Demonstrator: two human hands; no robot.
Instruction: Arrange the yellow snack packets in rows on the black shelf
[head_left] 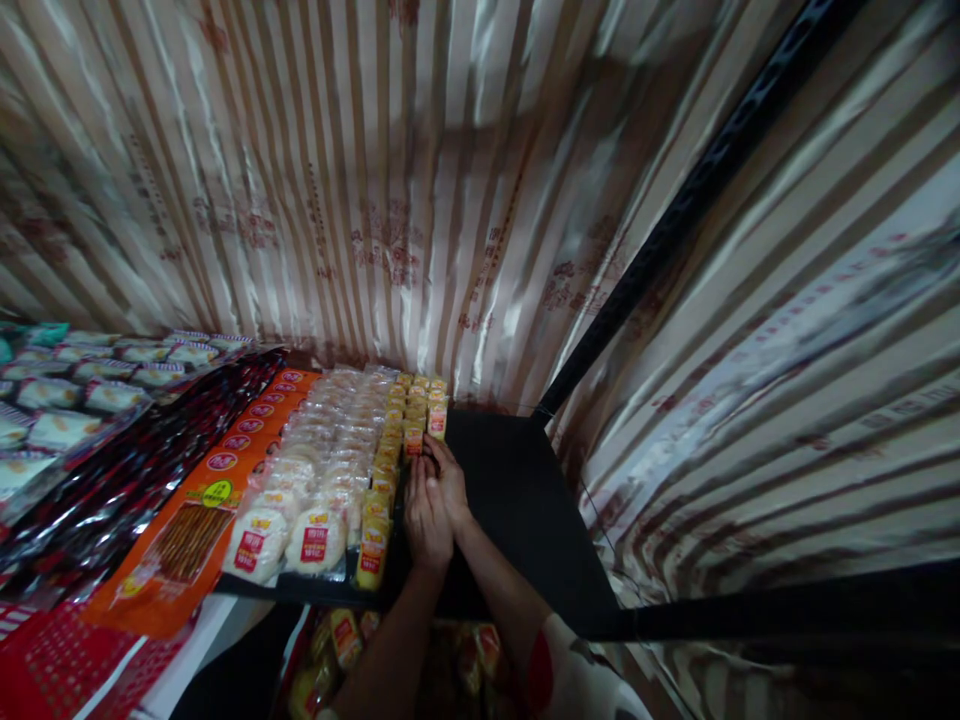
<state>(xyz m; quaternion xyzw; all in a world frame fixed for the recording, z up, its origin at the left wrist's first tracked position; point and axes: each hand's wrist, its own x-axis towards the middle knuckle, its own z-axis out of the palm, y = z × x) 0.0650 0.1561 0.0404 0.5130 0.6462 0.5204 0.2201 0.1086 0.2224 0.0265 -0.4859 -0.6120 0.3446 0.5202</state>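
Closely together, the left hand [428, 518] and right hand [452, 482] meet at the yellow packets [414, 440]; whether they grip one, I cannot tell. Beneath the packets is a black shelf [517, 500]; left of them, white crackers [316, 538].

Head view, one: worn on my head, facing forward and down from above the near side of the black shelf [517, 510], close on my left hand [427, 515] and right hand [451, 482] below centre, striped curtain [420, 190] filling most of the upper half.
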